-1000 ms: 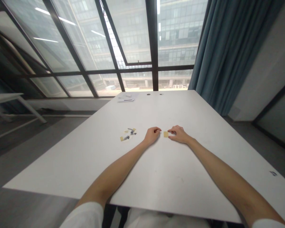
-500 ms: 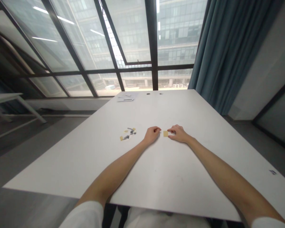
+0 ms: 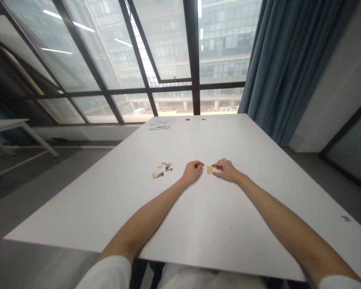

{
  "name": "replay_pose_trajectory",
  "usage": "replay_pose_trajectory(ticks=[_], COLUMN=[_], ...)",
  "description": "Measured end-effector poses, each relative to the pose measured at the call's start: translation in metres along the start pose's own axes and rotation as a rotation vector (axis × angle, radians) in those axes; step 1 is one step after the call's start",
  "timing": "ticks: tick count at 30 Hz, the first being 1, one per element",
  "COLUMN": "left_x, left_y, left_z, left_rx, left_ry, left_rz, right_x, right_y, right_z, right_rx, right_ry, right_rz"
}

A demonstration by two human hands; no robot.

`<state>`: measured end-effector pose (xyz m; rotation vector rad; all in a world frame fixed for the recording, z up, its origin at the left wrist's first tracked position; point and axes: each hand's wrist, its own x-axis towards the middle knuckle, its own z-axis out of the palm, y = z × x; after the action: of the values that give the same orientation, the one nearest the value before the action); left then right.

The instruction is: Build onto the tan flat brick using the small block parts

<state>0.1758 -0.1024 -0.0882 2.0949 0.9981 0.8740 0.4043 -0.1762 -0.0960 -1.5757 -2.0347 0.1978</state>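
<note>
A wide white tabletop (image 3: 198,224) stretches ahead of me toward tall dark-framed windows (image 3: 156,60) that look onto a glass office block; a blue-grey curtain (image 3: 291,64) hangs at the right, and grey floor runs along the left, where another white table (image 3: 9,124) stands. My right hand (image 3: 227,169) rests on the tabletop with its grip pinching the edge of a small tan square plate (image 3: 209,169) that lies flat between my 2 hands. My left hand (image 3: 192,171) is curled just beside the plate; whether its grip holds anything I cannot tell. A little heap of tan and grey pieces (image 3: 162,169) lies near my left hand, and some papers (image 3: 160,123) sit at the far edge.
</note>
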Motion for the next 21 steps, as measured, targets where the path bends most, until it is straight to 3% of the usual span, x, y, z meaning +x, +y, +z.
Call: replay_pose_trajectory(ticks=[3,6,9,11,15,21], left_x=[-0.001,-0.003,-0.008,-0.011,-0.013,-0.012], left_y=[0.002,0.005,0.011,0.015,0.016,0.007], left_z=[-0.001,-0.002,-0.004,-0.005,-0.008,-0.007], left_rx=[0.008,0.058,0.189,0.317,0.544,0.712], left_ry=[0.005,0.020,0.028,0.045,0.056,-0.030], left_rz=[0.002,0.006,0.014,0.062,0.194,0.175], right_x=[0.001,0.002,0.003,0.002,-0.002,-0.004], right_y=[0.004,0.010,0.014,0.014,0.008,0.007], right_z=[0.002,0.002,0.002,0.001,0.001,0.003], right_rx=[0.095,0.188,0.104,-0.028,-0.264,-0.408], right_ry=[0.034,0.187,0.361,0.405,0.369,0.217], right_rz=[0.008,0.067,0.175,0.249,0.367,0.466])
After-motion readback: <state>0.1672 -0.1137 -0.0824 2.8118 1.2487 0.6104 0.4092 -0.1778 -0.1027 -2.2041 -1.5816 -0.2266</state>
